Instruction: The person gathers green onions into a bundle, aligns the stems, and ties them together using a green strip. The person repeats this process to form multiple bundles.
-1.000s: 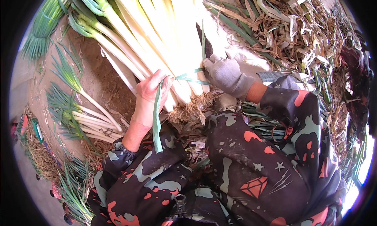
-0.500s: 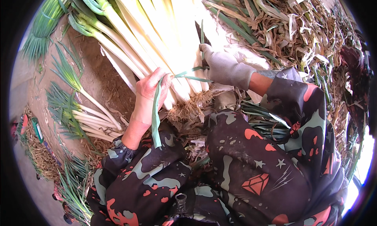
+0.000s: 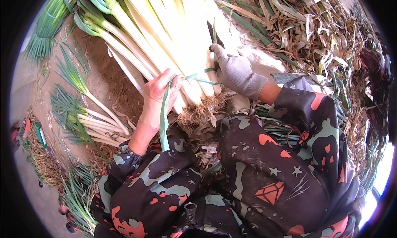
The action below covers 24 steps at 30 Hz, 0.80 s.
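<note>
A thick bundle of leeks or large green onions [image 3: 165, 39] lies before me, white stalks and roots [image 3: 204, 109] toward me. A flat green tie [image 3: 196, 77] crosses the stalks just above the roots. My bare left hand [image 3: 160, 87] is closed on the tie at the bundle's left side, and a loose tail [image 3: 164, 126] hangs below it. My right hand [image 3: 234, 67], in a grey glove, has its fingers curled against the bundle's right edge, by the tie's other side. A narrow green strip rises above its thumb; what those fingers grip is hidden.
Smaller green onions [image 3: 99, 124] lie on the soil at left, with a tied bunch of green tops [image 3: 47, 31] at the far left. Dry leaves [image 3: 306, 31] heap up at the right. My patterned knees [image 3: 264, 163] are close below the roots.
My right hand and forearm have shifted slightly up and left along the bundle's edge. My left hand has hardly moved, still on the tie; its tail hangs slightly higher.
</note>
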Each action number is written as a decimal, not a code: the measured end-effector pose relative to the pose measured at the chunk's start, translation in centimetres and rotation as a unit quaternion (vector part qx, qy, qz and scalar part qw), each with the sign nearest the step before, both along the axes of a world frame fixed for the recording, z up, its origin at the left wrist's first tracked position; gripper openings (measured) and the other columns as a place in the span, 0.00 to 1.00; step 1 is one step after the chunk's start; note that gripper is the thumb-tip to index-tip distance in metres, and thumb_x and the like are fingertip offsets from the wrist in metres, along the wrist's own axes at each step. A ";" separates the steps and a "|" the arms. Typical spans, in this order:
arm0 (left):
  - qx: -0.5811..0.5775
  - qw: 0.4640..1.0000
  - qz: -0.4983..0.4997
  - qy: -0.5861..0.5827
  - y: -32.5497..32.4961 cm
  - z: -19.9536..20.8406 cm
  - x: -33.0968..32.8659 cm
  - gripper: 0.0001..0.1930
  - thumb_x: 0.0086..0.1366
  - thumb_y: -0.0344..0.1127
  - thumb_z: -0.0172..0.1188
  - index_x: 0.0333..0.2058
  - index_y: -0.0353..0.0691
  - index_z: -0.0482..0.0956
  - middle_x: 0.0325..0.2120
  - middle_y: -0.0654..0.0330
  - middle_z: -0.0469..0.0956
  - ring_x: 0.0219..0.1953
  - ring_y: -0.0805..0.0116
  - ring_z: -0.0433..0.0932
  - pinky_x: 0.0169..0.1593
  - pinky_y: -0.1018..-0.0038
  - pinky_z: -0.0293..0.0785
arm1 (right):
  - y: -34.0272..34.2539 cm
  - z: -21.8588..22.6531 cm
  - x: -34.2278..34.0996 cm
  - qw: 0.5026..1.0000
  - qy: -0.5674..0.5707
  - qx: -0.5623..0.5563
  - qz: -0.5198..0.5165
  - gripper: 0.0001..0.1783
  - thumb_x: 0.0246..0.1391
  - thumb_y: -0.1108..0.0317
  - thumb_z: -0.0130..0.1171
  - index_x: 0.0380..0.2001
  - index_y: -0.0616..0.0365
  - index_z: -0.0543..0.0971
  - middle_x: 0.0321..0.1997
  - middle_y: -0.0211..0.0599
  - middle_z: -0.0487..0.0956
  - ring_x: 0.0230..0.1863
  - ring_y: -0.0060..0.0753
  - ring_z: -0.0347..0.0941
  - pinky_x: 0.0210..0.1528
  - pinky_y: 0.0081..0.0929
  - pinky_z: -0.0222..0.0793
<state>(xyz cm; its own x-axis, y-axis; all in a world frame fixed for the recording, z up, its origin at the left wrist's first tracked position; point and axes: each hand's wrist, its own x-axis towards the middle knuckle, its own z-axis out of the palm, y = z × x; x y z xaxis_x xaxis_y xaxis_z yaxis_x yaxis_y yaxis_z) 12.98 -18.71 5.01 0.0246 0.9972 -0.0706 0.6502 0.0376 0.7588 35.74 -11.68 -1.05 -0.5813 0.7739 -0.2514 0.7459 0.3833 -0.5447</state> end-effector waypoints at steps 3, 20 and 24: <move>-0.002 1.000 -0.002 0.002 0.0 0.0 0.0 0.06 0.66 0.30 0.62 0.33 0.35 0.74 0.19 0.60 0.64 0.23 0.75 0.62 0.28 0.79 0.64 | -0.1 0.7 -0.3 0.993 0.045 0.112 0.004 0.31 0.50 0.74 0.53 0.60 0.61 0.61 0.41 0.53 0.78 0.40 0.48 0.78 0.35 0.43 0.73; -0.002 0.999 0.029 -0.014 -0.2 -0.4 0.2 0.04 0.65 0.27 0.62 0.35 0.34 0.77 0.20 0.62 0.68 0.24 0.78 0.65 0.29 0.80 0.66 | -5.2 5.4 1.4 0.993 0.002 -0.072 -0.098 0.16 0.56 0.71 0.52 0.47 0.66 0.75 0.28 0.53 0.79 0.29 0.53 0.78 0.35 0.42 0.75; -0.001 1.000 0.015 0.006 -0.1 -0.5 0.0 0.04 0.64 0.27 0.62 0.35 0.34 0.77 0.19 0.61 0.65 0.23 0.78 0.64 0.28 0.80 0.65 | -4.4 2.0 0.2 0.974 0.072 -0.065 -0.205 0.23 0.57 0.73 0.50 0.56 0.67 0.68 0.32 0.49 0.80 0.30 0.50 0.78 0.32 0.40 0.73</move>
<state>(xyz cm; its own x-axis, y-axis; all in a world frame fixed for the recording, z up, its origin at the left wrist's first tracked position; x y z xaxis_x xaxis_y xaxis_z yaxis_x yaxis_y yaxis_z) 13.01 -18.82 4.54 -0.0063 0.9973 -0.0729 0.6582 0.0590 0.7505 35.91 -16.12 0.99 -0.2667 0.9154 -0.3016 0.7343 -0.0097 -0.6788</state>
